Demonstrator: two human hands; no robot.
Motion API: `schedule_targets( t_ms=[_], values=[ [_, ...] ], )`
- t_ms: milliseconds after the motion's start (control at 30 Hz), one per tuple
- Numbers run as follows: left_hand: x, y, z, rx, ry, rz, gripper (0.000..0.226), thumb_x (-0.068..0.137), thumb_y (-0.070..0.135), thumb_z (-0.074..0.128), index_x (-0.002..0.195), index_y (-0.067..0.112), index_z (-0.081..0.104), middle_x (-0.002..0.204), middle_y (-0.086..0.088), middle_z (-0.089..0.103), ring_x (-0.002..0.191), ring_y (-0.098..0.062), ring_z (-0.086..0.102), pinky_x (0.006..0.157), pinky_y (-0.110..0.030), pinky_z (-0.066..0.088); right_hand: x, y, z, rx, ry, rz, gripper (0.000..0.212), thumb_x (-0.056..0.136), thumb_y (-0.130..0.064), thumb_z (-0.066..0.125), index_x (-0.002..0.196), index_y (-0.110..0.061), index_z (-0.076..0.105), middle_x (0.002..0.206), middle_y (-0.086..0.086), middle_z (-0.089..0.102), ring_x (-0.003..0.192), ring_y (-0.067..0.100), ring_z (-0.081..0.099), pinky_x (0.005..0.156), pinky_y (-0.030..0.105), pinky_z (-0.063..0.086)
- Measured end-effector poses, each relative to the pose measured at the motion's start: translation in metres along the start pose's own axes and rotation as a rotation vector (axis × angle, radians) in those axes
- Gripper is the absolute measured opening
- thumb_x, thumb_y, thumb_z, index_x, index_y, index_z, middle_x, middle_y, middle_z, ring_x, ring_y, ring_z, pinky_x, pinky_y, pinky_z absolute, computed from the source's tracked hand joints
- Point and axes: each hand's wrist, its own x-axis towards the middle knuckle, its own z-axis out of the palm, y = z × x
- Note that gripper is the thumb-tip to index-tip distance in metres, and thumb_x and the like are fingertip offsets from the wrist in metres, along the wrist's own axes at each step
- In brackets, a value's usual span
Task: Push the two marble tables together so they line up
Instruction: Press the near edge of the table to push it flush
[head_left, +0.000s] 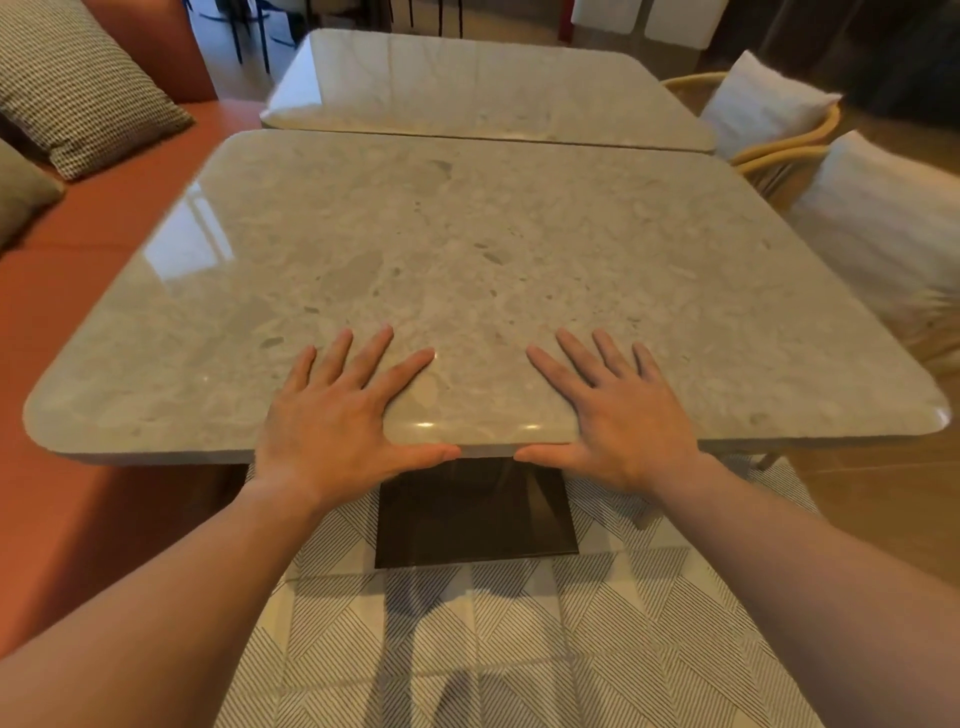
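Observation:
Two grey-beige marble tables fill the head view. The near marble table (467, 249) lies right in front of me. The far marble table (478, 83) sits behind it, edge to edge with at most a thin seam, its left side shifted slightly to the right of the near one. My left hand (332, 415) rests flat on the near table's front edge, fingers spread on top, thumb along the rim. My right hand (618, 410) mirrors it a little to the right. Below the top, the dark square pedestal base (475, 519) shows between my forearms.
An orange bench (78, 322) with checked cushions (78, 78) runs along the left side. Two rattan chairs with white cushions (883, 218) stand at the right. The floor under me has a striped geometric pattern (467, 649).

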Motion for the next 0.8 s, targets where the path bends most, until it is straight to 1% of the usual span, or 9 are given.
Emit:
schedule_targets(
  t_ms=[100,167,333,433,533,600,800],
  values=[
    [0.002,-0.001,0.006,-0.001,0.034,0.000,0.115,0.062,0.112,-0.007,0.164,0.059,-0.001,0.181,0.008,0.007,0.170,-0.031,0.012,0.136,-0.056,0.012,0.001,0.000,0.005,-0.012,0.061,-0.025,0.115,0.073,-0.106,0.008,0.168,-0.041,0.016,0.176,0.001,0.027,0.162,0.039,0.028,0.128,0.064,0.023],
    [0.002,-0.001,0.007,0.015,0.037,0.007,0.115,0.063,0.112,-0.008,0.164,0.059,-0.001,0.181,0.007,0.009,0.170,-0.031,0.014,0.136,-0.055,0.013,0.002,0.002,0.006,-0.011,0.073,-0.038,0.115,0.075,-0.105,0.011,0.167,-0.039,0.023,0.174,0.003,0.034,0.159,0.041,0.034,0.126,0.065,0.026],
    [0.004,0.004,0.009,0.028,0.047,0.003,0.114,0.062,0.111,-0.012,0.163,0.058,-0.007,0.182,0.006,0.005,0.170,-0.031,0.011,0.136,-0.055,0.011,0.004,0.009,0.010,-0.005,0.092,-0.039,0.114,0.073,-0.106,0.011,0.167,-0.041,0.020,0.175,0.001,0.030,0.162,0.038,0.029,0.128,0.064,0.022],
    [0.007,0.010,0.007,0.007,0.043,-0.003,0.117,0.062,0.111,-0.012,0.165,0.056,-0.002,0.182,0.004,0.009,0.170,-0.033,0.012,0.136,-0.056,0.012,0.007,0.014,0.009,-0.005,0.099,-0.043,0.115,0.072,-0.106,0.008,0.167,-0.041,0.020,0.175,0.001,0.031,0.162,0.038,0.029,0.128,0.064,0.024],
    [0.010,0.014,0.005,0.014,0.048,-0.013,0.118,0.061,0.110,-0.011,0.166,0.056,0.000,0.182,0.005,0.011,0.170,-0.032,0.013,0.136,-0.056,0.014,0.008,0.019,0.010,-0.009,0.121,-0.048,0.114,0.073,-0.105,0.014,0.166,-0.040,0.025,0.173,0.002,0.035,0.161,0.039,0.032,0.127,0.065,0.027],
    [0.011,0.016,0.006,0.013,0.062,-0.020,0.119,0.061,0.111,-0.010,0.166,0.056,0.001,0.182,0.005,0.012,0.169,-0.032,0.014,0.136,-0.056,0.015,0.009,0.021,0.011,-0.008,0.132,-0.050,0.114,0.073,-0.105,0.017,0.166,-0.041,0.024,0.173,0.001,0.035,0.161,0.038,0.032,0.127,0.064,0.027],
    [0.012,0.016,0.009,0.004,0.108,-0.021,0.118,0.064,0.112,-0.003,0.166,0.055,0.007,0.181,0.004,0.019,0.168,-0.032,0.021,0.135,-0.056,0.018,0.009,0.024,0.013,0.002,0.172,-0.052,0.115,0.070,-0.105,0.015,0.166,-0.042,0.023,0.174,0.000,0.034,0.160,0.037,0.033,0.128,0.064,0.026]
  ],
)
